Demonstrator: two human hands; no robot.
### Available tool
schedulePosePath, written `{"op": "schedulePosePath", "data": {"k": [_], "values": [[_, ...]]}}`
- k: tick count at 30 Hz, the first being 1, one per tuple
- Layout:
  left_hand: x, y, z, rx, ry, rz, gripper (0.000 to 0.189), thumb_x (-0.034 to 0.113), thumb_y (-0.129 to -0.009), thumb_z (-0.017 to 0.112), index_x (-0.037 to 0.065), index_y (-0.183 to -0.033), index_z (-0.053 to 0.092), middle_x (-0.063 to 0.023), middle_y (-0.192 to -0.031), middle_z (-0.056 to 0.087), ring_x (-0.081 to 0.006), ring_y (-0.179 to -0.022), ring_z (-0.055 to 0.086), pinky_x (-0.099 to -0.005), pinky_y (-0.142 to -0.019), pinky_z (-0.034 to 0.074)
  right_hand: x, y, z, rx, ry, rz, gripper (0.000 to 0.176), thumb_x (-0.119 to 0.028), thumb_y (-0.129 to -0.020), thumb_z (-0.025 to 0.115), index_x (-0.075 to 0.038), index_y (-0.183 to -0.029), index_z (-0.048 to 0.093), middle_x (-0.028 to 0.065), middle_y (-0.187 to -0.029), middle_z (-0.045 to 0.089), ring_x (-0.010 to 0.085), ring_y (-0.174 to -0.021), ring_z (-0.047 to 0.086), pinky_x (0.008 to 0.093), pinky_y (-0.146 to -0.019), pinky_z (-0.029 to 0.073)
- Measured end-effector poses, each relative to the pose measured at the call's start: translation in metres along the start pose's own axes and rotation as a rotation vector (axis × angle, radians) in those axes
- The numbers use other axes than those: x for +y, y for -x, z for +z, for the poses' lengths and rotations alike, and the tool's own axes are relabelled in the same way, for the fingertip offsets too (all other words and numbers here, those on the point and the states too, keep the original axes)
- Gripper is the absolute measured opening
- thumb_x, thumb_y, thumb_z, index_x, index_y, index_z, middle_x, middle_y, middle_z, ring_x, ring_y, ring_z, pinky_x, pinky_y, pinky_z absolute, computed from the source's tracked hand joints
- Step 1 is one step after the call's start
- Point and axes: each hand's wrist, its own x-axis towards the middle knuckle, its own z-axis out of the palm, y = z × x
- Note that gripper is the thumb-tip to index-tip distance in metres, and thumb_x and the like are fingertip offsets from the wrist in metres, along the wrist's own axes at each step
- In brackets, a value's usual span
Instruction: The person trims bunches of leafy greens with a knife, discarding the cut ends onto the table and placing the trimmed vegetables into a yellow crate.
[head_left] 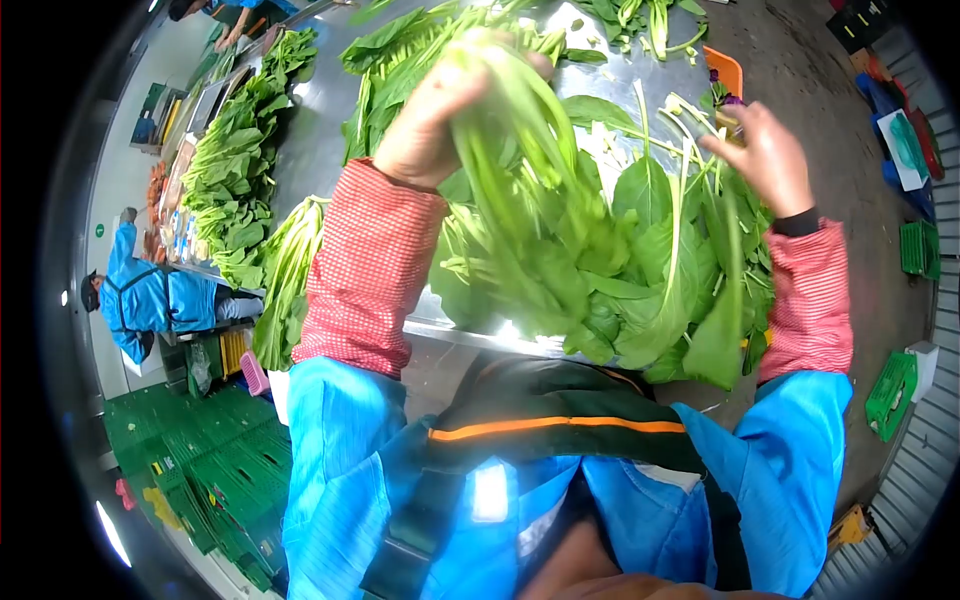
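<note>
Steel table (320, 130) heaped with greens (235, 170); left hand (440, 110) seemingly grips blurred bunch (540, 230).

A long row of leafy greens (235, 170) lay along the far side of a steel table (320, 130), where a co-worker in a blue jacket (150, 300) stood. Stacked green crates (200, 450) covered the floor beneath, and an orange crate (725, 68) sat at the table's far corner.
</note>
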Motion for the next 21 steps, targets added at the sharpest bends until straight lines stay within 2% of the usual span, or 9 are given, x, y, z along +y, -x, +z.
{"op": "schedulePosePath", "data": {"k": [2, 4, 7, 8, 9, 11, 13, 16, 21], "values": [[0.022, 0.010, -0.006, 0.174, 0.048, -0.018, 0.046, 0.038, -0.089, 0.062, 0.012, -0.124, 0.049, -0.0141, -0.125, 0.056, -0.0381, -0.127, 0.045, -0.0542, -0.103, 0.041, -0.020, 0.014, 0.036, 0.017, -0.137, -0.032, 0.043, -0.033, -0.084, 0.068, -0.003, -0.114, 0.063, 0.0173, -0.102, 0.067, 0.0282, -0.091, 0.065, 0.0350, -0.079, 0.051], [0.043, 0.021, -0.006, 0.403, 0.086, 0.131, 0.046, 0.036, -0.088, 0.063, 0.010, -0.123, 0.049, -0.0167, -0.124, 0.056, -0.0370, -0.123, 0.050, -0.0535, -0.103, 0.042, -0.045, 0.026, 0.062, -0.086, -0.482, 0.052, 0.043, -0.033, -0.085, 0.067, -0.001, -0.112, 0.063, 0.0180, -0.103, 0.067, 0.0281, -0.094, 0.066, 0.0348, -0.082, 0.051], [0.085, 0.051, -0.030, 0.509, -0.082, 0.227, 0.048, 0.029, -0.085, 0.063, 0.004, -0.123, 0.046, -0.0198, -0.115, 0.057, -0.0338, -0.111, 0.057, -0.0505, -0.100, 0.046, -0.061, 0.048, 0.108, -0.089, -0.649, 0.064, 0.042, -0.036, -0.085, 0.066, 0.002, -0.105, 0.065, 0.0205, -0.096, 0.067, 0.0317, -0.085, 0.066, 0.0369, -0.076, 0.052], [0.101, 0.062, -0.030, 0.608, -0.211, 0.225, 0.049, 0.029, -0.087, 0.062, 0.004, -0.125, 0.044, -0.0189, -0.114, 0.057, -0.0318, -0.109, 0.058, -0.0481, -0.096, 0.048, -0.067, 0.053, 0.122, -0.108, -0.659, 0.095, 0.040, -0.034, -0.085, 0.067, 0.001, -0.103, 0.066, 0.0201, -0.094, 0.067, 0.0318, -0.083, 0.067, 0.0368, -0.075, 0.052], [0.114, 0.072, -0.011, 0.450, -0.304, 0.258, 0.046, 0.025, -0.088, 0.061, 0.004, -0.126, 0.045, -0.0178, -0.112, 0.058, -0.0302, -0.107, 0.060, -0.0455, -0.094, 0.050, -0.073, 0.060, 0.128, -0.163, -0.682, 0.111, 0.039, -0.032, -0.085, 0.067, 0.002, -0.104, 0.065, 0.0196, -0.094, 0.068, 0.0298, -0.084, 0.067, 0.0354, -0.076, 0.052], [0.139, 0.094, -0.016, 0.470, -0.628, 0.243, 0.041, 0.021, -0.088, 0.064, 0.003, -0.122, 0.050, -0.0138, -0.108, 0.062, -0.0245, -0.101, 0.063, -0.0372, -0.088, 0.052, -0.090, 0.070, 0.138, -0.166, -0.708, 0.111, 0.034, -0.031, -0.084, 0.066, -0.001, -0.101, 0.067, 0.0175, -0.087, 0.068, 0.0313, -0.077, 0.067, 0.0369, -0.072, 0.052], [0.164, 0.119, -0.063, 0.689, -1.274, 0.293, 0.037, 0.014, -0.087, 0.068, 0.006, -0.121, 0.055, -0.0077, -0.102, 0.065, -0.0163, -0.091, 0.066, -0.0261, -0.075, 0.055, -0.116, 0.070, 0.135, -0.175, -0.726, 0.100, 0.029, -0.028, -0.084, 0.067, -0.002, -0.097, 0.067, 0.0170, -0.087, 0.068, 0.0289, -0.075, 0.067, 0.0361, -0.068, 0.052], [0.154, 0.148, -0.088, 0.599, -2.305, 0.160, 0.034, 0.015, -0.081, 0.071, 0.020, -0.112, 0.058, -0.0056, -0.099, 0.060, -0.0218, -0.082, 0.066, -0.0340, -0.065, 0.057, -0.155, 0.077, 0.136, -0.154, -0.752, -0.003, 0.025, -0.026, -0.084, 0.067, -0.004, -0.095, 0.068, 0.0153, -0.086, 0.068, 0.0284, -0.071, 0.067, 0.0366, -0.065, 0.052], [0.078, 0.231, -0.205, 0.744, -2.279, -0.316, 0.041, 0.015, -0.076, 0.071, 0.019, -0.112, 0.053, -0.0142, -0.100, 0.051, -0.0333, -0.083, 0.062, -0.0427, -0.066, 0.054, -0.218, 0.064, 0.143, -0.178, -0.547, -0.218, 0.040, -0.037, -0.082, 0.068, -0.001, -0.098, 0.067, 0.0155, -0.090, 0.067, 0.0299, -0.074, 0.065, 0.0381, -0.066, 0.052]]}}
